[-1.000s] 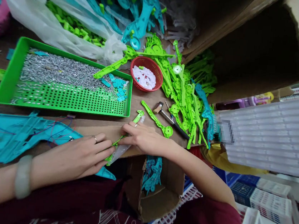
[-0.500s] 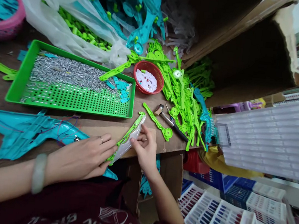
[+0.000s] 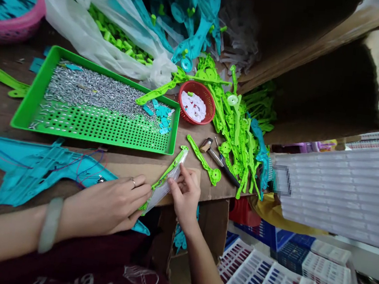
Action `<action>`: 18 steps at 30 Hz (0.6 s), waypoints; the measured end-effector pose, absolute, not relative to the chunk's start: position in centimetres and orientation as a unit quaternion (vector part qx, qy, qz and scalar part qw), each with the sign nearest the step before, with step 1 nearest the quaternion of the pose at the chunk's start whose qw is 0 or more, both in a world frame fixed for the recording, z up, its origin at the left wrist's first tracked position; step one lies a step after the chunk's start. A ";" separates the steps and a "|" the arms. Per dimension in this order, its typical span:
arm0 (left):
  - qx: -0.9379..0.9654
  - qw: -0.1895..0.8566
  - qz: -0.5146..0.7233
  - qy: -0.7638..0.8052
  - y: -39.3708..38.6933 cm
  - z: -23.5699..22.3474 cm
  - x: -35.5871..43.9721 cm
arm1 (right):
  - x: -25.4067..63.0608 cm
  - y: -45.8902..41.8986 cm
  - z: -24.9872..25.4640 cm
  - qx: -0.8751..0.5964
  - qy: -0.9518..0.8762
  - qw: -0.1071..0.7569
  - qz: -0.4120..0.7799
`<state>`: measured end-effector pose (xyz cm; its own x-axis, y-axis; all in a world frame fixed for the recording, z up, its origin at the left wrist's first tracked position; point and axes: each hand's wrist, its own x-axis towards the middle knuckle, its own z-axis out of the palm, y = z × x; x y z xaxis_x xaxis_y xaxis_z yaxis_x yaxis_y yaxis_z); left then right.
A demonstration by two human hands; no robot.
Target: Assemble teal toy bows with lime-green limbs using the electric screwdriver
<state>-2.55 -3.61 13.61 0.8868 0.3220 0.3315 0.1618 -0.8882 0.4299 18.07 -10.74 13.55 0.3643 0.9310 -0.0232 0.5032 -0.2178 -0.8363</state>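
My left hand (image 3: 110,203), with a ring and a pale bangle on that arm, is closed round the lower end of a long, narrow lime-green plastic part (image 3: 172,166). Against the part's right side lies a translucent plastic piece (image 3: 163,193). My right hand (image 3: 186,194) pinches the edge of this clear piece between thumb and fingers. Both pieces are tilted over the table's front edge. Behind my left wrist, a large teal plastic shell (image 3: 32,165) with thin red and blue wires lies on the table. My left fingertips are partly hidden.
A green perforated tray (image 3: 107,139) holds small metal screws and teal bits. Near it are a red basket (image 3: 210,105) of white pieces, a hammer (image 3: 215,156), a loose green part (image 3: 203,159) and a pile of green parts (image 3: 234,133). Cardboard boxes (image 3: 363,89) stand right.
The camera view has shifted slightly, so the table's contents appear a little farther right. Both hands keep nearly the same hold on the green part and the translucent piece.
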 end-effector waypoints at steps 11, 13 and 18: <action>0.950 0.210 0.198 0.121 -3.8 13.2 -2.7 | 22.7 -8.6 16.5 -0.663 -0.721 0.172 0.103; 0.948 0.216 0.201 0.120 -3.9 13.1 -2.9 | 24.6 -8.4 17.2 -0.704 -0.698 0.132 0.028; 0.944 0.233 0.201 0.118 -4.0 12.6 -2.8 | 27.1 -7.7 17.2 -0.714 -0.689 -0.112 -0.055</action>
